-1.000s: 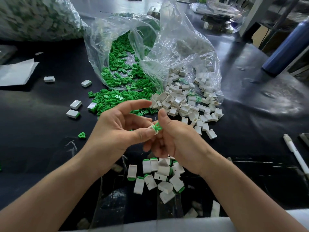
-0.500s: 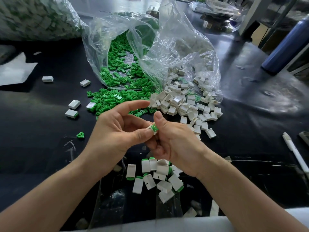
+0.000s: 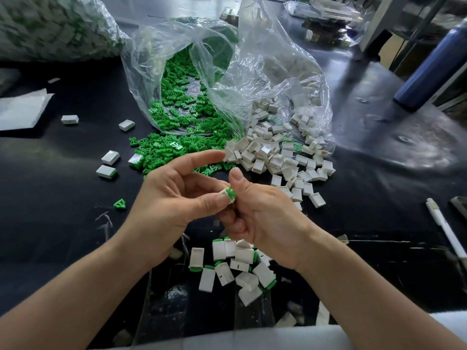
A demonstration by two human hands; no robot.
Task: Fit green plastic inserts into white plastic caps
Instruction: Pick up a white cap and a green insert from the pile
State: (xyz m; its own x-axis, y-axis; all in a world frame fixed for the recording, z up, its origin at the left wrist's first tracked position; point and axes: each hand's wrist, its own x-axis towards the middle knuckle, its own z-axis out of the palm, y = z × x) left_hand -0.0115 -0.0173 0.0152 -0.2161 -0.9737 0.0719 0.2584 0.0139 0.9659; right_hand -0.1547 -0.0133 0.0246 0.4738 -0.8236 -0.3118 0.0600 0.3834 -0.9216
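Between my two hands sits a white cap with a green insert (image 3: 230, 194) in its mouth. My left hand (image 3: 174, 198) pinches it with thumb and fingers, its index finger stretched out above. My right hand (image 3: 262, 218) holds the same piece from the right, thumb pressing on the green insert. Behind them, green inserts (image 3: 177, 117) spill from a clear plastic bag (image 3: 227, 72), and loose white caps (image 3: 278, 152) lie in a heap to its right. Several fitted caps (image 3: 235, 269) lie below my hands.
Stray caps (image 3: 110, 157) and one green insert (image 3: 119, 203) lie on the black table at the left. A white pen (image 3: 444, 228) lies at the right edge, a blue bottle (image 3: 429, 69) stands at the far right. Another filled bag (image 3: 50, 26) sits at the back left.
The green insert has gone deeper into the white cap, less of it sticking out. Both hands have stayed together in the same spot.
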